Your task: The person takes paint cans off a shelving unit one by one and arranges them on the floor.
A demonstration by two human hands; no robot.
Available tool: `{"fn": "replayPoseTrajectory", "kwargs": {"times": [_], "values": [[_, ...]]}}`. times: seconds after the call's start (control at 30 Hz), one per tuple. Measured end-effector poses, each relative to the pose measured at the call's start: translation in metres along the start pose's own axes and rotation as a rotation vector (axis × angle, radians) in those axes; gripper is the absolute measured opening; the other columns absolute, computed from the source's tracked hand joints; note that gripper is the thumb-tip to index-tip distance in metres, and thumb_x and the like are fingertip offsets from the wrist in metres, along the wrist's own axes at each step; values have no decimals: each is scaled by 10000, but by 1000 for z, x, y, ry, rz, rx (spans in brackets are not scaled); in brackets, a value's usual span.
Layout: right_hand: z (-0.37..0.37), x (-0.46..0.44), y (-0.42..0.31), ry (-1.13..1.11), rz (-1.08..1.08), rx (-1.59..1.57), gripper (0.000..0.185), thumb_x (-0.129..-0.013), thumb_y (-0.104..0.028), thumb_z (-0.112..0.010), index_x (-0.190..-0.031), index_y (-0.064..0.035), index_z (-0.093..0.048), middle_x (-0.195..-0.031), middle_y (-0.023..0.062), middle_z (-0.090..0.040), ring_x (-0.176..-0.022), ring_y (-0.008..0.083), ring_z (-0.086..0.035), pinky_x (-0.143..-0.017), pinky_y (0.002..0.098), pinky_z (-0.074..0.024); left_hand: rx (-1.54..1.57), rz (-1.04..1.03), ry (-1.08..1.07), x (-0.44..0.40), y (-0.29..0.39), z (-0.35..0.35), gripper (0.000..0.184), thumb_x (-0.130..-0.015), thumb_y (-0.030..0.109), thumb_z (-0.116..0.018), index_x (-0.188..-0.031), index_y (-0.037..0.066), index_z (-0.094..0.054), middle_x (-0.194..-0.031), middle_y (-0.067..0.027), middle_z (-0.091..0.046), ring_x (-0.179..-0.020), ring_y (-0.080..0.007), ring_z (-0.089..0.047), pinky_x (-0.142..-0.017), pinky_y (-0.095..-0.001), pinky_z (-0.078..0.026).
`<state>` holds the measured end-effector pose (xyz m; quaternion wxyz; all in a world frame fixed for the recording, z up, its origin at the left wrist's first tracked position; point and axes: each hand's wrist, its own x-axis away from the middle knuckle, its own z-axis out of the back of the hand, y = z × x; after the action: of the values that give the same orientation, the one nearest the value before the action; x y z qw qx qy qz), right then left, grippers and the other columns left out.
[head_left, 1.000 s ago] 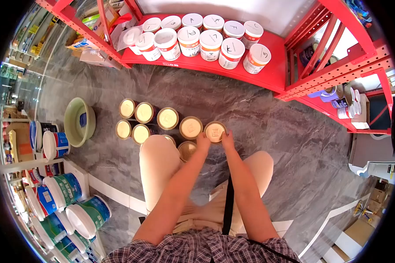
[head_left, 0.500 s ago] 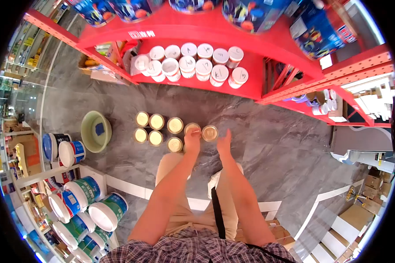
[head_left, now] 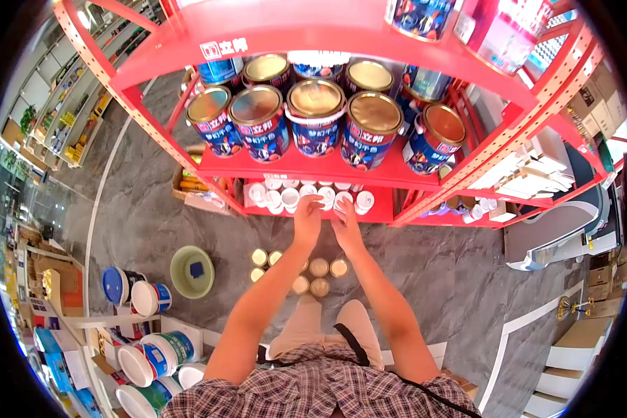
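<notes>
My left hand (head_left: 308,219) and my right hand (head_left: 343,221) are raised in front of me, apart, fingers spread and holding nothing. In the view they overlap the low red shelf (head_left: 376,211), where white tubs (head_left: 290,198) with marked lids stand in rows. Above is a red shelf (head_left: 292,166) with several large blue paint cans (head_left: 315,118) with metallic lids. On the floor below my hands stand several small cans with gold lids (head_left: 338,268) in two rows; my left forearm hides some of them.
A green basin (head_left: 192,272) with a blue item inside stands on the floor at left. Several paint buckets (head_left: 145,298) are at lower left. A grey machine (head_left: 547,233) stands at right. White boxes (head_left: 561,359) lie at lower right.
Both hands have left the gold-lidded can and risen towards the shelves. The view has lifted and pulled back, so the large blue cans on the middle shelf now show.
</notes>
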<state>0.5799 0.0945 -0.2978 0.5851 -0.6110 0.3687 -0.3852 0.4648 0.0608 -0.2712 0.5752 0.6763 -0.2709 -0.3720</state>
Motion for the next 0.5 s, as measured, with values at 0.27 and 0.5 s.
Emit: {"fn": "replayPoseTrajectory", "kwargs": {"times": [0.27,0.5], "values": [[42,-43,-172,145,407,-5,489,-833,57,-461,-1299,-34,-341,-1244,138,-455,-1157,219,-471,-902,315,-426,-72,-519,-54,-70,155,-49,420,-670,-204,-418,-997,27,-547,-968,-100,-530,-793,-186,-548,-699,-265,-452],[130,-99,-291,280,775,172,409,-818,56,-506,-1217,14,-430,-1205,143,-475,-1117,229,-499,-907,318,-450,-134,-848,49,-155,232,-125,463,-656,-161,-458,-1098,-23,-464,-1088,-165,-472,-1023,-289,-497,-910,-343,-417]]}}
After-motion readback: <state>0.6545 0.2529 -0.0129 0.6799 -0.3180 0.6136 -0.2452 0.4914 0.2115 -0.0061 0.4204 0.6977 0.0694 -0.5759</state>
